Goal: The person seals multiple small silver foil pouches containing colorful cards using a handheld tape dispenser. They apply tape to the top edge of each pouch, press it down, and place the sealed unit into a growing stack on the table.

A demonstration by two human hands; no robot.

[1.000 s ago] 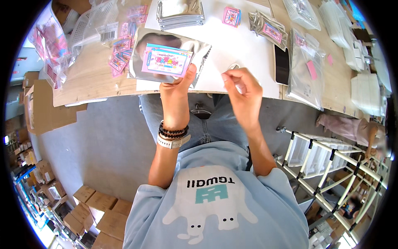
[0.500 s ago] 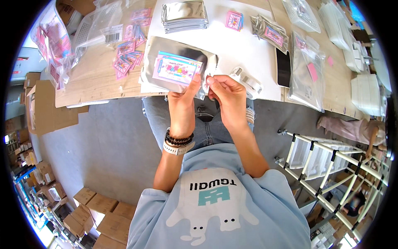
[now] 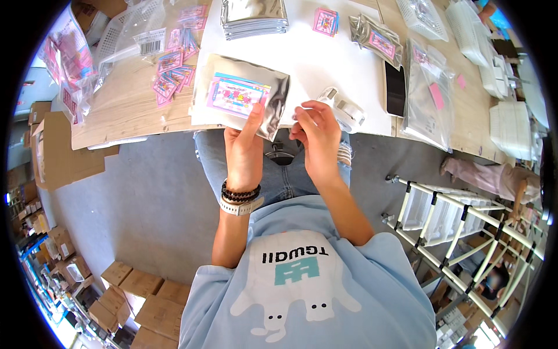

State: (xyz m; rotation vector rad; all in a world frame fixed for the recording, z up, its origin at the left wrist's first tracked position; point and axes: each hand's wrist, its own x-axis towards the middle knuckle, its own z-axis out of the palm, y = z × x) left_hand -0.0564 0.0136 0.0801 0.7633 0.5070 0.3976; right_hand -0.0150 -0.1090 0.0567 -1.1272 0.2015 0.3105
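My left hand (image 3: 244,154) grips the lower edge of a shiny silver foil pouch (image 3: 278,96), thumb on top. On the pouch's front lies a pink, white and blue printed label (image 3: 238,96). Just right of the pouch is my right hand (image 3: 318,136), apart from it, with fingers loosely bent and nothing visible between them. A white tape dispenser (image 3: 349,113) sits beyond the right hand on a white sheet (image 3: 319,61).
Stacked silver pouches (image 3: 254,23), a small stack of pink cards (image 3: 326,22) and filled pouches (image 3: 376,38) lie farther back. Loose cards (image 3: 168,78) are scattered left. A black phone (image 3: 394,87) and clear bags (image 3: 429,104) lie right. A pipe-frame rack (image 3: 459,221) stands lower right.
My right hand has let go of the pouch's right edge and drawn slightly away. The pouch, still in my left hand, has shifted a little left, and its right side now lies smoother.
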